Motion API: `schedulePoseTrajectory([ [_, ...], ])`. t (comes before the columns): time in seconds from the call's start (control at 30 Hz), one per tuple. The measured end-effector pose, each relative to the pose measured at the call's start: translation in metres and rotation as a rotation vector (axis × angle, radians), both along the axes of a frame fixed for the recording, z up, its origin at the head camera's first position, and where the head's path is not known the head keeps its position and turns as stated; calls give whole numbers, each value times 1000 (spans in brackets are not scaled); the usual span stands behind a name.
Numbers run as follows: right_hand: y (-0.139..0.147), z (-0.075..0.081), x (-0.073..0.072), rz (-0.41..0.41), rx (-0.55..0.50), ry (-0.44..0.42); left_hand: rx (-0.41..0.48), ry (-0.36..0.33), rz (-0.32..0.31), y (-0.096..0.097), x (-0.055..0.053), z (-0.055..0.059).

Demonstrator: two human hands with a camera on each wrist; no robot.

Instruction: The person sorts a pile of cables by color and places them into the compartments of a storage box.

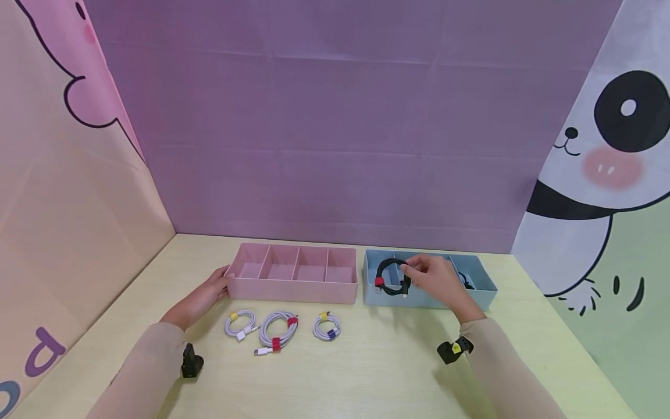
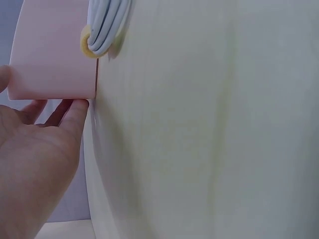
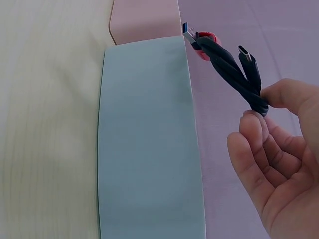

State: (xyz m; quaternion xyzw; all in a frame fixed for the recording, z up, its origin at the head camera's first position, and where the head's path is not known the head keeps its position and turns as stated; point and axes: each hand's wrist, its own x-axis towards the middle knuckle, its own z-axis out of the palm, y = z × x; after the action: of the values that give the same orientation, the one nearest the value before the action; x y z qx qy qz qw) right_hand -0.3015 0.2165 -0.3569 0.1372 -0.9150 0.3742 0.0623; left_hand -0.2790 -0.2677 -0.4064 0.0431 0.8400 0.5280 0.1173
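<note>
My left hand (image 1: 211,288) holds the left end of a pink divided box (image 1: 293,291), its fingers against the end wall and the thumb at the edge in the left wrist view. Between thumb and fingertips, my right hand (image 1: 434,279) pinches a coiled black USB cable (image 3: 227,67) with a red tie. The coil hangs above the left part of a blue divided box (image 1: 429,299). Both its plugs show in the right wrist view. Another black cable (image 1: 464,281) lies in the blue box's right compartment, partly hidden by my right hand.
Three coiled white cables lie in front of the pink box: one with a yellow tie (image 1: 234,316), a larger one with red ties (image 1: 276,344), and one with yellow and blue ties (image 1: 332,334). A purple backdrop (image 1: 335,145) stands behind the table (image 1: 335,384).
</note>
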Motion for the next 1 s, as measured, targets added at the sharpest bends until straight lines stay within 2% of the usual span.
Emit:
schedulePoseTrajectory([
  [0.37, -1, 2, -9, -15, -9, 12, -1, 3, -4, 0, 0, 1],
  [0.73, -6, 4, -19, -16, -65, -22, 8, -5, 4, -1, 0, -1],
  [1.0, -7, 5, -23, -12, -61, -30, 9, -6, 2, -1, -1, -1],
])
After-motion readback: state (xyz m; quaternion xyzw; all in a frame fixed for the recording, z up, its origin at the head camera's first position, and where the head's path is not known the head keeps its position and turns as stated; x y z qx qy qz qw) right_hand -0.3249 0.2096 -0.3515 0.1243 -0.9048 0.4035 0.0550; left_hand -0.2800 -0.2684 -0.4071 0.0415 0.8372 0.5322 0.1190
